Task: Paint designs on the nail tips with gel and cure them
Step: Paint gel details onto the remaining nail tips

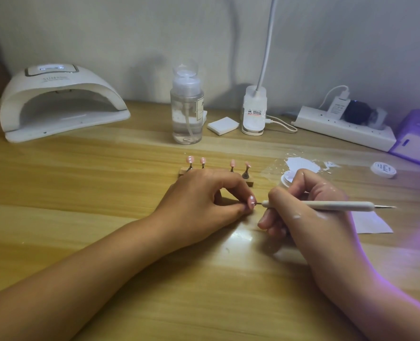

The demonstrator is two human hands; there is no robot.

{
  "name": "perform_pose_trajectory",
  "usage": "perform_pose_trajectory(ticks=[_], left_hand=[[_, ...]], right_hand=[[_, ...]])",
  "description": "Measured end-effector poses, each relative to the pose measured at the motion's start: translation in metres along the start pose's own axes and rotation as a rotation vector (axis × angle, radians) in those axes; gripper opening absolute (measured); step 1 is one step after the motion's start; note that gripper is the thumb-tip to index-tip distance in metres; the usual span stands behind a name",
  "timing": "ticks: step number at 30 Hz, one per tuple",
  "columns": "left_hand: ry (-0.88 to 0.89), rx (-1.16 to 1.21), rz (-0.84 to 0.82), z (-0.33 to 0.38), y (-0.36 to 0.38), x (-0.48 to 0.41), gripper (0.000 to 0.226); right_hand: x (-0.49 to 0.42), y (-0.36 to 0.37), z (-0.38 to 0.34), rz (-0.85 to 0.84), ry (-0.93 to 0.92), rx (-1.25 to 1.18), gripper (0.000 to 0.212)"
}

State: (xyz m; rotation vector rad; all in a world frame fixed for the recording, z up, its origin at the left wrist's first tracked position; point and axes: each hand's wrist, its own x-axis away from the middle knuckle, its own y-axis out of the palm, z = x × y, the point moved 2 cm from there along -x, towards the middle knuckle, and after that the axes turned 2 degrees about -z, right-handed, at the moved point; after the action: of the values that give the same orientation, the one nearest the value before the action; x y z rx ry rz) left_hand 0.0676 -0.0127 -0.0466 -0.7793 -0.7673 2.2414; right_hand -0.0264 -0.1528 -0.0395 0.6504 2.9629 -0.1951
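Both forearms reach in from 6 o'clock across the wooden table (105, 183). At centre, the left hand (204, 200) pinches a pink nail tip (252, 201) between thumb and fingertips. The right hand (309, 212) has its fingers curled round a white dotting pen (327, 206). The pen's long axis runs 3 to 9 o'clock, and its fine point faces 9, touching the white-dotted tip. Just beyond the left hand, toward 12, a wooden stand (250, 182) holds four pink tips upright. A small white pot (286, 179) sits behind the right hand, its contents unclear. The pump bottle (186, 114) at 12 is about half full of clear liquid. The curing lamp (61, 102) stands at 10, well apart, its mouth facing the hands.
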Motion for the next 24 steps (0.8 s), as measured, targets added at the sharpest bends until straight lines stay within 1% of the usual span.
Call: perform_pose_trajectory(ticks=[1, 6, 10, 15, 17, 20, 24], left_hand=[[0.001, 0.001, 0.0, 0.0001, 0.0, -0.0001, 0.018], [0.007, 0.0, -0.003, 0.0002, -0.0002, 0.0, 0.02], [0.008, -0.015, -0.002, 0.0013, -0.0006, 0.0002, 0.022], [0.012, -0.01, -0.005, 0.0013, -0.0009, 0.0004, 0.02], [0.01, -0.01, -0.004, 0.001, -0.0008, 0.0001, 0.02], [0.013, -0.006, -0.002, 0.0013, -0.0006, 0.0002, 0.021], [0.016, -0.004, -0.003, 0.0015, -0.001, 0.0, 0.021]], right_hand=[[0.0, -0.0005, 0.0003, 0.004, 0.0, 0.0, 0.028], [-0.0002, -0.0003, 0.0002, -0.001, -0.017, -0.002, 0.03], [0.0001, 0.0013, -0.0005, -0.003, 0.004, -0.004, 0.018], [0.0015, 0.0005, -0.0011, 0.014, 0.013, 0.011, 0.015], [0.0018, 0.0004, -0.0018, 0.007, 0.002, 0.009, 0.019], [0.0016, 0.0006, -0.0027, -0.005, -0.013, -0.011, 0.034], [0.0019, 0.0009, -0.0034, -0.01, -0.01, -0.02, 0.036]])
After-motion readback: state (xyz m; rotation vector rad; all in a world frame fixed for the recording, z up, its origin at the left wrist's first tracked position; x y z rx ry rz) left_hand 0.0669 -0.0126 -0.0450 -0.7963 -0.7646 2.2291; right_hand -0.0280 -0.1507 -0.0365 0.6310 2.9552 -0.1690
